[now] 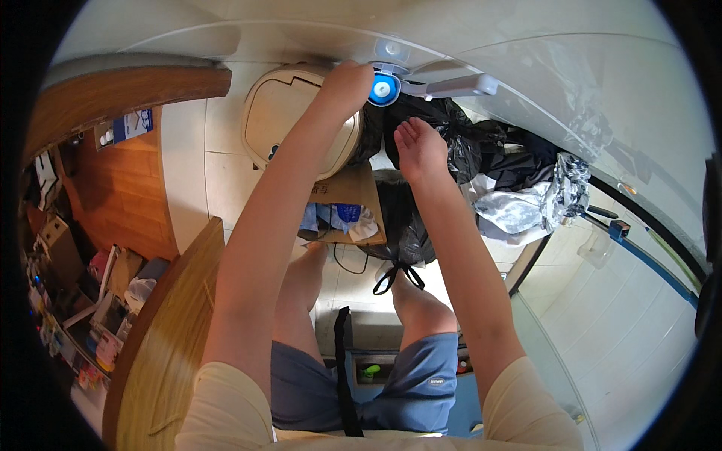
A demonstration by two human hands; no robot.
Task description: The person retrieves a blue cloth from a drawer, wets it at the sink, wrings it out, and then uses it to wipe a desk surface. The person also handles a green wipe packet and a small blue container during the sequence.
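My left hand (348,84) is raised at the wall, its fingers against the left side of a blue round dispenser with a white centre (383,89); its fingertips are hidden, so its grip cannot be told. A white handle-like part (462,86) sticks out to the right of the blue piece. Below it, my right hand (420,147) is held palm up with nothing in it, over black plastic bags (431,113). A cream lidded bin (282,113) stands beneath my left forearm.
A cardboard box (350,189) holding cloths and a tied black bag (400,220) stand before my legs. Crumpled clothes (519,197) lie at the right by a glass partition. A wooden door (163,338) is at the left.
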